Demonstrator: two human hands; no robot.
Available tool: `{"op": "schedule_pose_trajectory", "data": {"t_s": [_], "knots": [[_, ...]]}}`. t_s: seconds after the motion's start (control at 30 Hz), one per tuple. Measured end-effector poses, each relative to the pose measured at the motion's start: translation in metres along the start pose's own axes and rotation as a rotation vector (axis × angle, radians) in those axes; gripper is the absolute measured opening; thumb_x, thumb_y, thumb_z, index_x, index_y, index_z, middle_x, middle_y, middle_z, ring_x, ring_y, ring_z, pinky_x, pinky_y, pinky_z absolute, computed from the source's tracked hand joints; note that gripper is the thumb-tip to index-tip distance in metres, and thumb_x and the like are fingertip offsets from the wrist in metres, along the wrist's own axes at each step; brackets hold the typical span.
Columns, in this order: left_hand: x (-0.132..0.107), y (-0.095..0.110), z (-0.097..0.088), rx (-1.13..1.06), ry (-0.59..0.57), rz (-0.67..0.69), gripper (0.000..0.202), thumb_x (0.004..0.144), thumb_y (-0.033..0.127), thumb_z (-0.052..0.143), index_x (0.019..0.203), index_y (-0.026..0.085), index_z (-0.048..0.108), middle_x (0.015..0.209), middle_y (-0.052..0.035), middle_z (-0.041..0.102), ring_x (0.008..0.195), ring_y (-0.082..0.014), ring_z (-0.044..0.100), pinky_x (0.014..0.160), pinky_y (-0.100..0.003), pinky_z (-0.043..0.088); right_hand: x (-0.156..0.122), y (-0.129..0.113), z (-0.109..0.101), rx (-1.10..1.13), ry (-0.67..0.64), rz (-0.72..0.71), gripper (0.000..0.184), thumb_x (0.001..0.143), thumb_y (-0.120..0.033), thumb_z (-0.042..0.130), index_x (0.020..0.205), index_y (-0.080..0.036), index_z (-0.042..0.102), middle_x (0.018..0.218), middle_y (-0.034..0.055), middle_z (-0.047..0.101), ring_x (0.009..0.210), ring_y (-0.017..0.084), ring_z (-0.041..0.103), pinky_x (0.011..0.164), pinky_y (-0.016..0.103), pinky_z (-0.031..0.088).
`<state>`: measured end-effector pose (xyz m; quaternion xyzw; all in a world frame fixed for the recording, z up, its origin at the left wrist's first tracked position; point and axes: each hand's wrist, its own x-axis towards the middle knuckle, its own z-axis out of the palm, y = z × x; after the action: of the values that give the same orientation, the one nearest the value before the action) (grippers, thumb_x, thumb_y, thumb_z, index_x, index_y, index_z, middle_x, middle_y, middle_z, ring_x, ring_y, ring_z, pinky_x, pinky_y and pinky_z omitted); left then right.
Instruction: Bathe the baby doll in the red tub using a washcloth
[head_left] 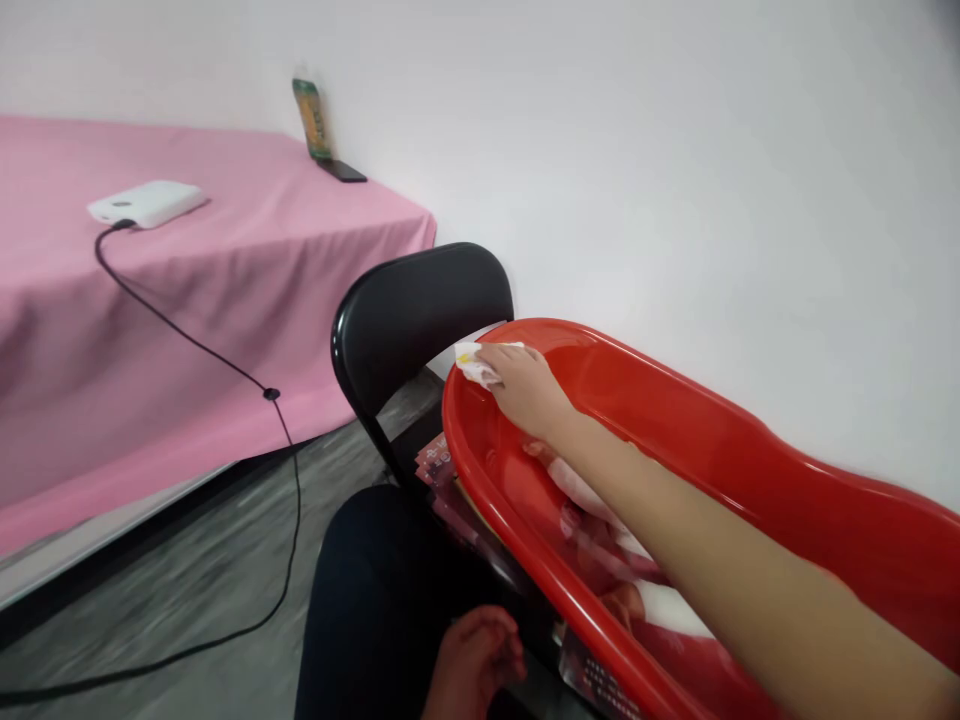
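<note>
**Asking:** What's on the far left?

**Answering:** A table under a pink cloth (225,300), with a white power bank (146,203) on it. A black cable (202,345) runs from the power bank down over the edge to the grey floor (172,560). Further along, a green and gold bottle (312,120) stands against the wall, just beside a black phone (343,171) lying flat.

**Asking:** And in the middle?

**Answering:** A black folding chair (420,310) with printed red packets (435,465) beneath the red plastic tub (510,530) resting on it. Lower down, the left hand (476,665) lies on the dark trousers (367,590), its fingers loosely curled, and I can't tell if anything is inside them.

**Asking:** What about the other hand?

**Answering:** The right hand (525,388) reaches across the tub, fingers together and almost flat, pressing a white cloth (471,362) against the inside of the tub's far end.

**Asking:** Anything to the right of that?

**Answering:** Only the long red rim of the tub, running along the white wall (675,170), with the bare right forearm (750,560) lying above it
</note>
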<state>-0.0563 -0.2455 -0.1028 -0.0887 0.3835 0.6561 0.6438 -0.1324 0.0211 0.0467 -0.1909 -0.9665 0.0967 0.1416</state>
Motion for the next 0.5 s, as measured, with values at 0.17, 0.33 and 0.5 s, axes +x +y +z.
{"op": "schedule_pose_trajectory", "data": {"t_s": [0.17, 0.33, 0.5], "knots": [[0.012, 0.003, 0.002, -0.159, 0.119, 0.038, 0.023, 0.051, 0.028, 0.083, 0.067, 0.015, 0.072, 0.066, -0.0015, 0.064, 0.060, -0.0124, 0.056, 0.064, -0.027, 0.045, -0.026, -0.018, 0.001, 0.002, -0.104, 0.006, 0.057, 0.096, -0.029, 0.054, 0.152, -0.018, 0.048, 0.160, 0.0104, 0.047, 0.150, 0.029, 0.039, 0.126, 0.058, 0.025], [0.039, 0.030, 0.010, -0.045, 0.268, 0.163, 0.029, 0.057, 0.019, 0.075, 0.085, 0.016, 0.073, 0.089, -0.0050, 0.070, 0.083, -0.0171, 0.065, 0.079, -0.029, 0.051, -0.100, -0.050, -0.050, 0.151, -0.174, 0.133, 0.062, 0.100, -0.040, 0.052, 0.159, -0.022, 0.040, 0.169, 0.0076, 0.032, 0.156, 0.025, 0.030, 0.128, 0.052, 0.029], [0.077, 0.066, 0.017, 0.144, 0.417, 0.358, 0.037, 0.073, 0.033, 0.078, 0.106, 0.018, 0.067, 0.108, -0.0081, 0.071, 0.099, -0.0225, 0.067, 0.088, -0.035, 0.052, -0.206, -0.084, -0.081, 0.145, -0.175, 0.327, 0.075, 0.089, -0.041, 0.070, 0.158, -0.029, 0.043, 0.162, 0.0100, 0.044, 0.149, 0.031, 0.045, 0.120, 0.054, 0.043]]}}
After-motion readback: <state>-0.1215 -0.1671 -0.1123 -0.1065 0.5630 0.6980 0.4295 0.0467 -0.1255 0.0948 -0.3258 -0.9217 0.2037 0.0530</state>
